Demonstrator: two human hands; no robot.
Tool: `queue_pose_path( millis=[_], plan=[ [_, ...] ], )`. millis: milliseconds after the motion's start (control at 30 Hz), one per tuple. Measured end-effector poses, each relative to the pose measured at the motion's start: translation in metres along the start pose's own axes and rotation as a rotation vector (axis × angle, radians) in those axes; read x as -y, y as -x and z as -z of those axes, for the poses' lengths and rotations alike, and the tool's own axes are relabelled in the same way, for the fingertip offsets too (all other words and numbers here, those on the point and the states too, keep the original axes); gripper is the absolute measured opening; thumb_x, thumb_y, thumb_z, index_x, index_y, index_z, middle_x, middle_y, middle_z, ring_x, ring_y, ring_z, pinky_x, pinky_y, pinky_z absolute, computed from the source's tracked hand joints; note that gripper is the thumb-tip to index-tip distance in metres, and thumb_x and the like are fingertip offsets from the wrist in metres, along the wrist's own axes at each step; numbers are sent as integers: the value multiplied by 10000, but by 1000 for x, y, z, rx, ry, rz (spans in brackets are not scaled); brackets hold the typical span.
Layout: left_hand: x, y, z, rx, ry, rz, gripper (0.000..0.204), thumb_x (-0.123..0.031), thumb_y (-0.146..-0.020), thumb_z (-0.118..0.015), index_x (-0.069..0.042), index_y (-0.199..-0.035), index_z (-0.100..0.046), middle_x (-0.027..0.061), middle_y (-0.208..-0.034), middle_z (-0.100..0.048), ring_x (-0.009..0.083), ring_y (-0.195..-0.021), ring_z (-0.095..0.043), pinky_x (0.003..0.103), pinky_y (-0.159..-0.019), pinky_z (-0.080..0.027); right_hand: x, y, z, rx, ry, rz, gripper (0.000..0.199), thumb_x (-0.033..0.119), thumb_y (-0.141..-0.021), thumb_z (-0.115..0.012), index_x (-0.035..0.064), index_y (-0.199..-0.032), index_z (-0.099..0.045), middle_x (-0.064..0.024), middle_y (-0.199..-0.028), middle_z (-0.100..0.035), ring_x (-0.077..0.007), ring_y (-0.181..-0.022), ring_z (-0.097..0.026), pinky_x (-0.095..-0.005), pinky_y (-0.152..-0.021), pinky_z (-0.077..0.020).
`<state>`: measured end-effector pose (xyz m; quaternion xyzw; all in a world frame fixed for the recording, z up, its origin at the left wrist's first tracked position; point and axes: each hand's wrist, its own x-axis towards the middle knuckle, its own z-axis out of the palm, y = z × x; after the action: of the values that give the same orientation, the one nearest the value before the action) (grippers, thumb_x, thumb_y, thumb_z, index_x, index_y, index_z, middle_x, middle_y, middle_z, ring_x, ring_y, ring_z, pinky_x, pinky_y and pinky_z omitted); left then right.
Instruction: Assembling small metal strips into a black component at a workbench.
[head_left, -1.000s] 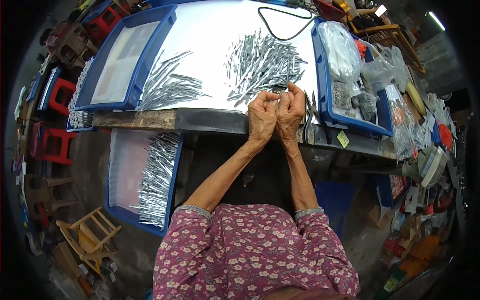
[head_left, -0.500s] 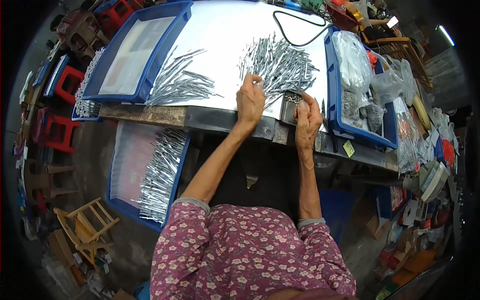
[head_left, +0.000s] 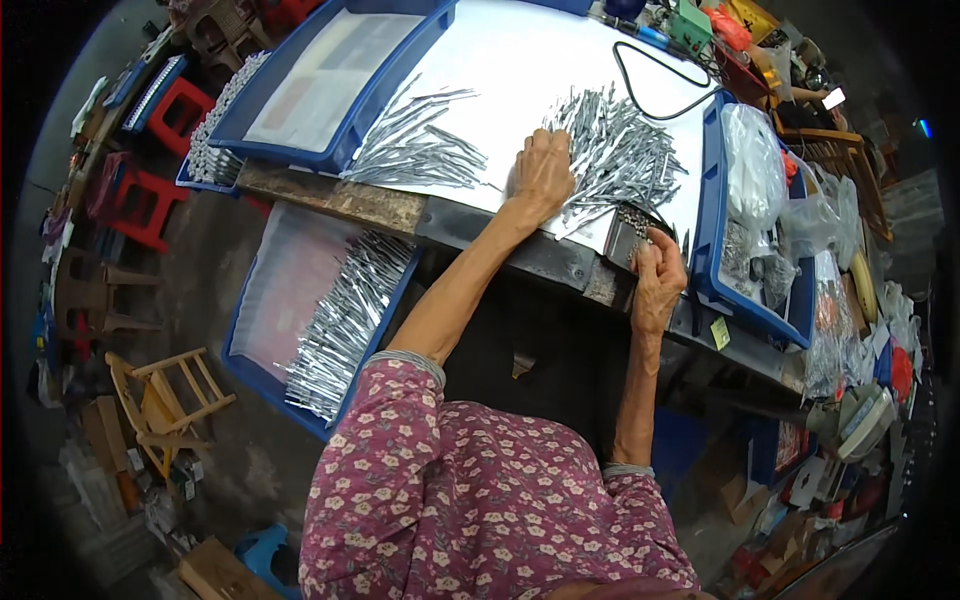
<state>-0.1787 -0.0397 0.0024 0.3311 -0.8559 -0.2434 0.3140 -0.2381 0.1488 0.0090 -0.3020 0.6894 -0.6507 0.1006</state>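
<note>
Two piles of thin silvery metal strips lie on the white tabletop, a smaller left pile point(head_left: 425, 150) and a denser right pile point(head_left: 620, 145). At the near left edge of the right pile, my left hand point(head_left: 543, 175) rests knuckles up with its fingers curled; what they hold is hidden. Just in front of that pile, at the table edge, sits a small metal tray point(head_left: 622, 240) of tiny shiny parts. Beside the tray my right hand point(head_left: 658, 285) pinches thumb and fingers together. A dark thin shape shows by its fingertips, too small to make out.
Blue trays stand at the left point(head_left: 345, 150) and right point(head_left: 708, 200) of the table, the right one with plastic bags point(head_left: 752, 165). A black cable point(head_left: 622, 75) loops behind the right pile. Below the edge, another blue tray point(head_left: 240, 330) holds more strips.
The view has shifted, so the table sits farther right. My left hand has turned from raised, bent fingers to knuckles up against the right pile. My right hand stays by the small tray.
</note>
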Motion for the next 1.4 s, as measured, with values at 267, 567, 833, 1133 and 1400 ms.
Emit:
queue_pose_path(
  millis=[267,567,833,1133,1400],
  plan=[
    [83,-14,63,-116,-329,33,117,-17,-703,-485,-11,-782,-572,174,-824,-553,327,-832,-512,395,-726,-443,-1,1,3,46,18,1,208,70,-854,-522,-55,-1020,-526,32,-628,-429,-47,-560,-407,-181,-518,-333],
    [97,-14,65,-89,-579,18,192,-193,-791,-533,-13,-833,-586,206,-833,-572,361,-857,-527,501,-708,-406,11,3,-5,104,37,-41,209,72,-849,-522,-64,-1007,-529,28,-625,-445,-44,-564,-418,-183,-515,-336],
    [75,-26,34,-25,-277,99,142,-25,-716,-546,-6,-857,-555,225,-853,-551,343,-856,-496,487,-731,-364,9,2,1,81,-31,-58,203,60,-849,-509,-69,-1006,-521,19,-641,-472,-46,-570,-429,-177,-527,-351],
    [69,-34,21,-12,-200,156,199,-12,-699,-507,10,-896,-522,206,-736,-605,350,-752,-594,453,-679,-435,10,-7,12,33,62,-69,187,48,-839,-507,-57,-991,-536,31,-648,-445,-43,-575,-401,-181,-519,-341],
    [78,-29,21,-113,-104,-84,200,-48,-699,-502,22,-856,-605,203,-830,-587,345,-743,-555,440,-680,-423,-11,-24,32,-5,427,63,176,59,-814,-476,-33,-940,-555,-43,-633,-524,-104,-549,-466,-238,-530,-395]
  ],
)
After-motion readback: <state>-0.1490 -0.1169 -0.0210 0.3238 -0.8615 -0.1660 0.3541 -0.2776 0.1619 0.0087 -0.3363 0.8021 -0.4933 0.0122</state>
